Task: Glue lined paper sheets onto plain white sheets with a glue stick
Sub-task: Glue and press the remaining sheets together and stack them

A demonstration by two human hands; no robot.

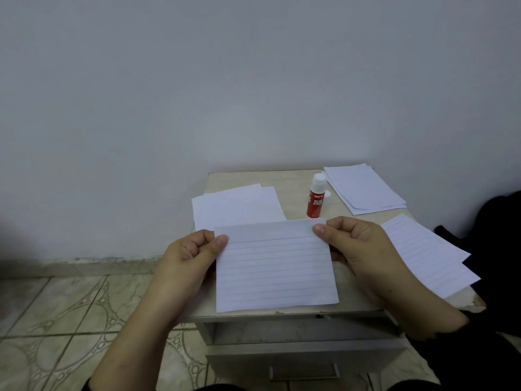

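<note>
Head view: lined sheet (275, 270), frame centre, pinched at its top corners by left hand (189, 256) and right hand (359, 249).
Risk: skewed placement or creasing on plain sheets (236, 207), upper left of it; glue stick (316, 199) stands capped above.

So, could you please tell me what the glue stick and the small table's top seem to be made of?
The glue stick looks like smooth plastic: a glossy red printed body under a white cap. The table top seems to be laminated board with a pale matte finish; its chipped front-right corner hints at that, though I cannot be sure.
</note>
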